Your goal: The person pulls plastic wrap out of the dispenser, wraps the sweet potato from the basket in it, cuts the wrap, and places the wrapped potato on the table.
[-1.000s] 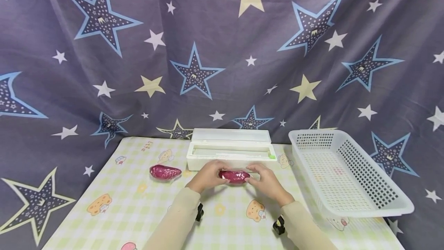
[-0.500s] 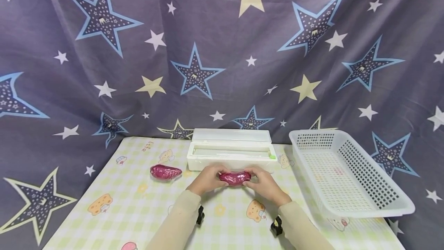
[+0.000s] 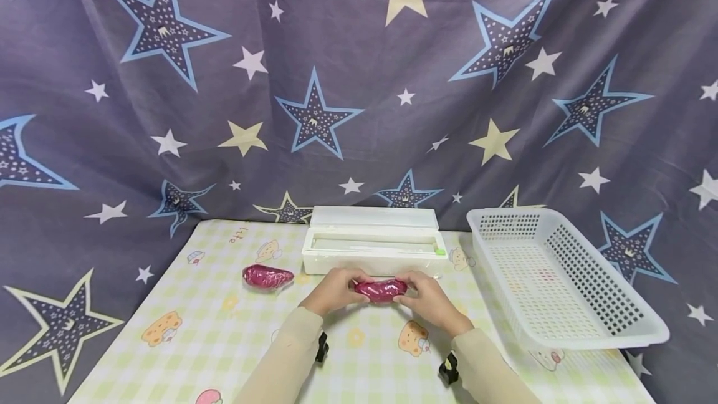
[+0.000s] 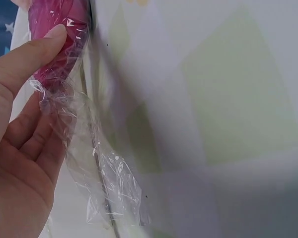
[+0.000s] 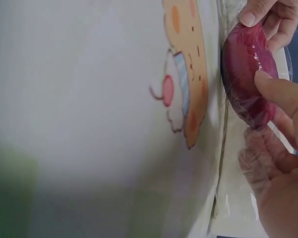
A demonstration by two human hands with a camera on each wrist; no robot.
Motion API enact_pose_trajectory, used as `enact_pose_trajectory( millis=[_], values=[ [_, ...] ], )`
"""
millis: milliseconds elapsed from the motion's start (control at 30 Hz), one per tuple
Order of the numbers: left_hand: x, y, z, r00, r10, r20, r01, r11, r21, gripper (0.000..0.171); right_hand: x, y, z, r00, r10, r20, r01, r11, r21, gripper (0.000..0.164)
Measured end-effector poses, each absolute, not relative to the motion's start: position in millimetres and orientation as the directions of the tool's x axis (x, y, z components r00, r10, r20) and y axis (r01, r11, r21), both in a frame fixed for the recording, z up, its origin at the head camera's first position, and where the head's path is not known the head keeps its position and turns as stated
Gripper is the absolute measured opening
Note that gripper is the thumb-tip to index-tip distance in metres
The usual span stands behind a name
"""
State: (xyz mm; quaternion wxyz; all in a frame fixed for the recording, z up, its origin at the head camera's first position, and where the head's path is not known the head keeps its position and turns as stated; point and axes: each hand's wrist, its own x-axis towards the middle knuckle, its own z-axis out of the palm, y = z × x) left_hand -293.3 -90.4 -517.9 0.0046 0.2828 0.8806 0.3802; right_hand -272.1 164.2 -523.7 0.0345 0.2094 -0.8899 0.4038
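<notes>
A purple-red sweet potato (image 3: 381,290) in clear cling film is held between both hands, just in front of the white cling film box (image 3: 373,262). My left hand (image 3: 335,292) grips its left end, thumb on the near side and fingers behind. At the other end, my right hand (image 3: 430,303) pinches it the same way. In the left wrist view a loose tail of film (image 4: 107,181) hangs past the left fingers. Film (image 5: 256,158) also lies over the right fingers in the right wrist view. Another wrapped sweet potato (image 3: 267,277) lies on the tablecloth to the left.
The film box has its lid (image 3: 374,217) raised at the back and a green piece (image 3: 440,252) at its right end. To the right sits a white perforated plastic basket (image 3: 589,341). A checked tablecloth (image 3: 224,360) covers the table, and a starry curtain (image 3: 359,48) hangs behind.
The sweet potato has come slightly nearer to me, away from the film box. My right hand has closed in, its thumb now against the near side. The other sweet potato has not moved.
</notes>
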Motion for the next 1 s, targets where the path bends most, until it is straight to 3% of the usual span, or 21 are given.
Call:
enact_pose_trajectory(
  millis=[433, 1000],
  values=[
    [-288, -91, -515, -0.863, 0.481, 0.154, 0.431, 0.54, 0.723, 0.038, -272, 167, -521, -0.904, -0.369, 0.217, -0.405, 0.569, -0.716, 0.036],
    [-289, -95, -523, -0.848, 0.513, 0.134, 0.416, 0.486, 0.768, 0.035, -261, 166, -521, -0.924, -0.357, 0.134, -0.331, 0.575, -0.748, 0.038]
  ],
)
